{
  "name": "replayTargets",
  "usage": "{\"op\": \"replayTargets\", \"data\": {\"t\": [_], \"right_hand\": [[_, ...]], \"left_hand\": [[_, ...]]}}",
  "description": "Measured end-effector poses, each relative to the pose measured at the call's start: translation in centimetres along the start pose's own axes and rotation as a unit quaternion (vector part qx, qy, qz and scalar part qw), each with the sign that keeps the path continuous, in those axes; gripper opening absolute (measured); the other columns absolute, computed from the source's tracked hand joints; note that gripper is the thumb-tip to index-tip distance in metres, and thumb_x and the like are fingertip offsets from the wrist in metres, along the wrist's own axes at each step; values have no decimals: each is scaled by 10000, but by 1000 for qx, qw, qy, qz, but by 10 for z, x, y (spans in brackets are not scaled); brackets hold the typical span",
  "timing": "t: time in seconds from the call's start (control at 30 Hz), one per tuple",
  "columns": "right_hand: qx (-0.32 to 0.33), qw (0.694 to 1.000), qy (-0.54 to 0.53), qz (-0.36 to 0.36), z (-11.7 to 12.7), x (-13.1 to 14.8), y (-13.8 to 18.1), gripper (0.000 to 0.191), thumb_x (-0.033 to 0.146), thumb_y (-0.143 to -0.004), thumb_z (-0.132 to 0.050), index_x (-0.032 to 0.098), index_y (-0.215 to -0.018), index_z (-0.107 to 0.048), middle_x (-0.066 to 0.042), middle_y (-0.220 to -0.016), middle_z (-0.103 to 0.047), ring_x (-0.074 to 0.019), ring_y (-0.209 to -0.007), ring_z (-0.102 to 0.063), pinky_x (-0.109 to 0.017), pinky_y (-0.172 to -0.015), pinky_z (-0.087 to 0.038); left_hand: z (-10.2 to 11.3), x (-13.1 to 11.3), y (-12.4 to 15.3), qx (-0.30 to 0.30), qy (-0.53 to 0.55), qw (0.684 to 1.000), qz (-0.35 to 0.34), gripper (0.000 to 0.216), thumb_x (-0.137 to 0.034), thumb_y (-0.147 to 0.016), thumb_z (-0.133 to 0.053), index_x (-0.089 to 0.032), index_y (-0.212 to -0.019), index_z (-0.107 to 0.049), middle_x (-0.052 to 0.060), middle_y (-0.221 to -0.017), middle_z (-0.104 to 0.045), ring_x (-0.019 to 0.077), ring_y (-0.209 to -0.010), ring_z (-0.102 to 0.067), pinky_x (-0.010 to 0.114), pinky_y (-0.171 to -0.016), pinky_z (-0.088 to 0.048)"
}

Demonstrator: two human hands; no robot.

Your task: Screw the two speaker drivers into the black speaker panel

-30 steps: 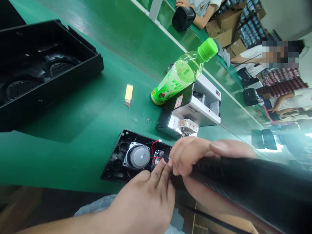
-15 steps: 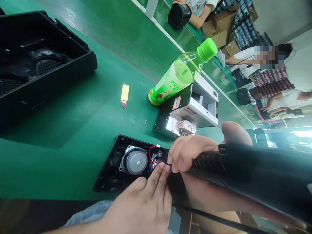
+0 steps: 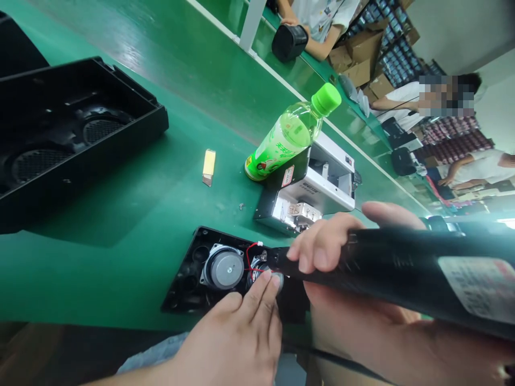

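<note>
My right hand (image 3: 341, 252) is wrapped round a black electric screwdriver (image 3: 406, 268) with a pale label on its side. The screwdriver's tip points at the edge of a small round speaker (image 3: 277, 282). My left hand (image 3: 249, 327) lies with its fingers stretched out, the fingertips resting on that speaker and partly hiding it. Beside it sits a second speaker (image 3: 227, 269), grey and fully visible. Both are set in a black panel (image 3: 183, 289) on the green table. Red wires (image 3: 248, 256) with a white connector run near the two speakers.
A black speaker housing (image 3: 132, 128) stands at the left. A yellowish cutter blade pack (image 3: 208, 167) lies mid-table. A green-capped bottle (image 3: 281, 142) leans by a silver-black machine (image 3: 309, 185). Co-workers sit at tables behind, near cardboard boxes (image 3: 358, 53).
The screwdriver has turned so its label shows, and my right hand has shifted slightly right, uncovering the tool's front end. My left fingers stay on the speaker. The view has shifted slightly.
</note>
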State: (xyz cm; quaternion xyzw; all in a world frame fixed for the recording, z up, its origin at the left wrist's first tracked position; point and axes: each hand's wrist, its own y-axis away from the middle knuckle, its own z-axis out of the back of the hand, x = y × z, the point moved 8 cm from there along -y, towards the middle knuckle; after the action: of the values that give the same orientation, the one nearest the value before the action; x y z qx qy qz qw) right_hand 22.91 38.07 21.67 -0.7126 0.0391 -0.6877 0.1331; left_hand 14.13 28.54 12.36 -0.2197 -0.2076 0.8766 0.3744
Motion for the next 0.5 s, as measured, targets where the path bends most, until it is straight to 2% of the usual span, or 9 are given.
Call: {"op": "replayTargets", "data": {"t": [0.1, 0.17, 0.23, 0.3, 0.4, 0.5], "right_hand": [[1, 1000, 21, 22, 0, 2, 1, 187, 414, -1113, -664, 322, -1227, -781, -28, -775, -671, -235, -660, -652, -442, -679, -624], [6, 999, 34, 41, 1, 4, 1, 142, 394, -1073, -733, 345, -1187, -802, -13, -725, -663, -246, -606, -651, -453, -624, -619], [9, 998, 48, 42, 2, 3, 2, 184, 405, -1056, -762, 380, -1235, -795, -7, -734, -681, -256, -612, -668, -475, -634, -636], [4, 997, 48, 53, 1, 4, 2, 209, 466, -1102, -680, 366, -1245, -797, -7, -710, -672, -239, -585, -650, -455, -616, -627], [1, 997, 40, 62, -2, 4, 3, 334, 550, -1132, -588, 303, -1098, -810, -5, -630, -621, -211, -521, -595, -397, -557, -576], [0, 998, 52, 34, -1, -3, 5, 154, 491, -1037, -780, 337, -1043, -780, 12, -662, -625, -224, -563, -613, -403, -601, -577]], "left_hand": [[0, 0, 0, -3, 2, 1000, 3, 478, -156, -1107, -361, -103, -1115, -836, 155, -1332, -796, 272, -1239, -783, 373, -771, -487], [-1, 1, 1, -3, 5, 1000, 6, 471, -144, -1093, -366, -92, -1136, -832, 164, -1345, -789, 277, -1262, -774, 374, -776, -498], [-2, 1, 1, -4, 6, 1000, 5, 482, -143, -1090, -355, -84, -1161, -828, 168, -1359, -781, 279, -1273, -769, 376, -773, -504], [0, 1, 0, -8, 9, 1000, 2, 490, -148, -1093, -351, -88, -1157, -833, 167, -1352, -785, 278, -1254, -778, 377, -768, -506], [1, 1, -1, 0, 12, 1000, 3, 476, -159, -1092, -371, -87, -1171, -835, 164, -1356, -784, 280, -1253, -778, 377, -777, -511], [0, 1, -1, 7, 14, 1000, 4, 484, -149, -1087, -363, -81, -1184, -832, 167, -1357, -783, 288, -1257, -776, 384, -783, -514]]}}
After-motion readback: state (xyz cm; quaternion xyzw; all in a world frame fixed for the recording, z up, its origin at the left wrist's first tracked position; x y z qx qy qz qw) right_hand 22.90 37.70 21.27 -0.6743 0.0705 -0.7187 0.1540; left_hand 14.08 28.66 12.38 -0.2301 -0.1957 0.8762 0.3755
